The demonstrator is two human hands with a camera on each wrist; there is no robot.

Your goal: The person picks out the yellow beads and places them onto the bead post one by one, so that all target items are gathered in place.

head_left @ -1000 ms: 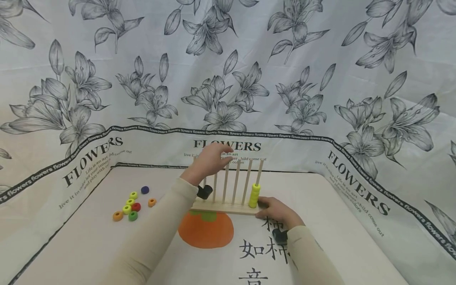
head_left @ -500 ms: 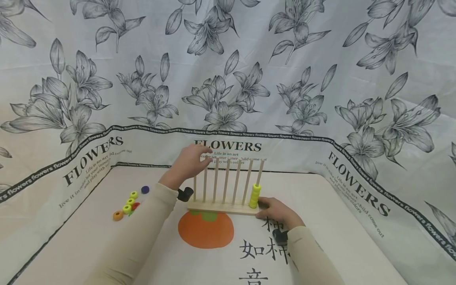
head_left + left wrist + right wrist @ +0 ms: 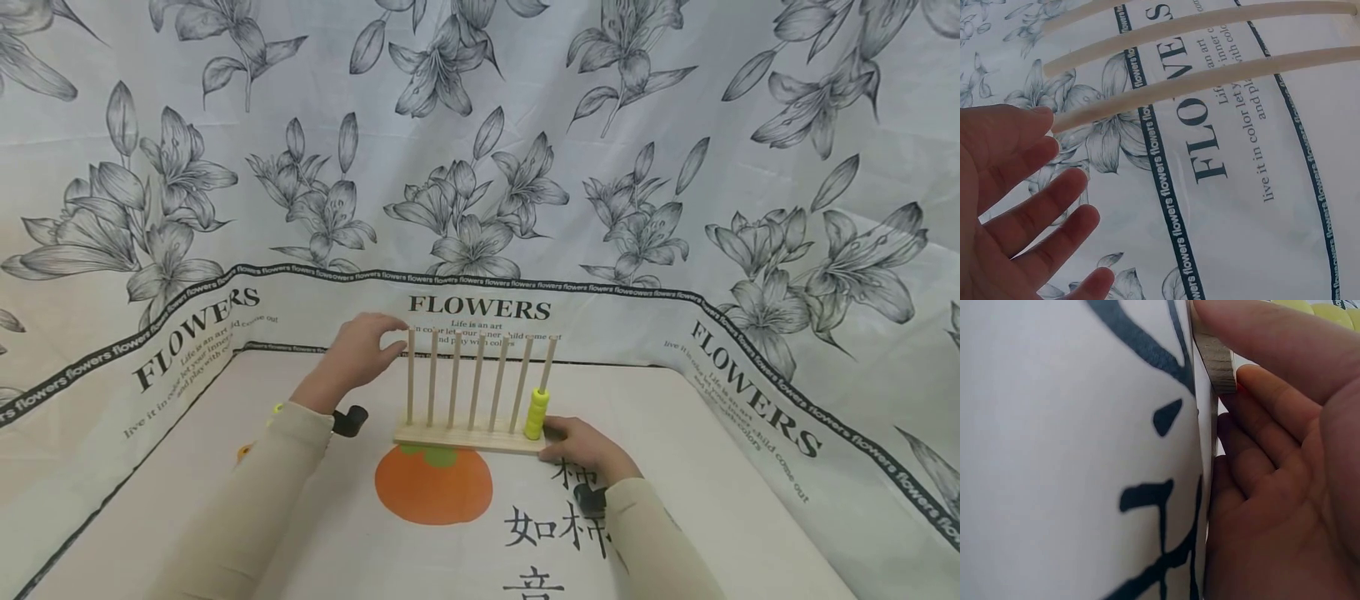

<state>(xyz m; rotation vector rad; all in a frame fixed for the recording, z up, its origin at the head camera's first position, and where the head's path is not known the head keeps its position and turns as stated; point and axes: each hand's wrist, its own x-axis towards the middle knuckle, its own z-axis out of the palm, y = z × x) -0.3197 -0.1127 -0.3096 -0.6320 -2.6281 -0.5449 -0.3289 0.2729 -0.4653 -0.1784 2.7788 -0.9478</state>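
A wooden abacus stand with several upright rods sits on the tabletop. Yellow beads are stacked on its rightmost rod; the other rods carry no beads. My right hand grips the right end of the stand's base, thumb in front and fingers behind, as the right wrist view shows. At the opposite end, my left hand is at the top of the leftmost rod. Its fingers are spread, with nothing held in them; in the left wrist view the thumb tip lies right at the rod's end.
Loose beads lie at the left, mostly hidden by my left sleeve; a yellow bead and an orange bead peek out. A printed orange persimmon and black characters mark the cloth. Flowered fabric rises behind.
My left hand has moved leftward along the rod tops, from the middle rods to the leftmost one. Its sleeve now covers most loose beads. The right hand and stand have stayed put.
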